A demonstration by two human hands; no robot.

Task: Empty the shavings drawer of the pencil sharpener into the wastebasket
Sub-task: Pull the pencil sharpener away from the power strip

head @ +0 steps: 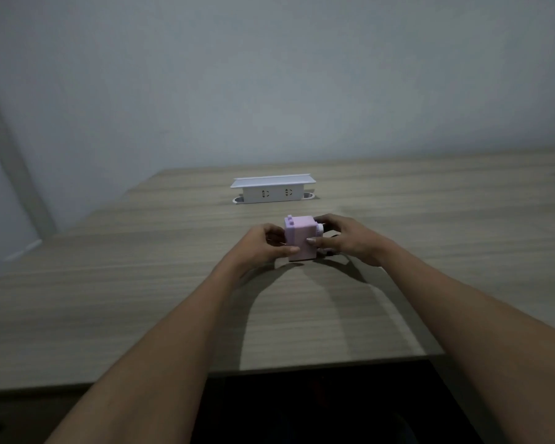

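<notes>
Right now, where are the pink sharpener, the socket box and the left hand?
pink sharpener [299, 240]: head view, on its front face.
socket box [272, 193]: head view, on its white front panel.
left hand [271, 243]: head view, on its back.

The hands [305, 243] hide the pencil sharpener's [300, 238] sides; its drawer is indiscernible.

Both bare forearms are reaching forward and converging on the sharpener [299, 238]. The left hand [267, 245] is cupping its left side, thumb lying across the front. The right hand [350, 240] is curling round its right side, fingertips touching the front.
</notes>
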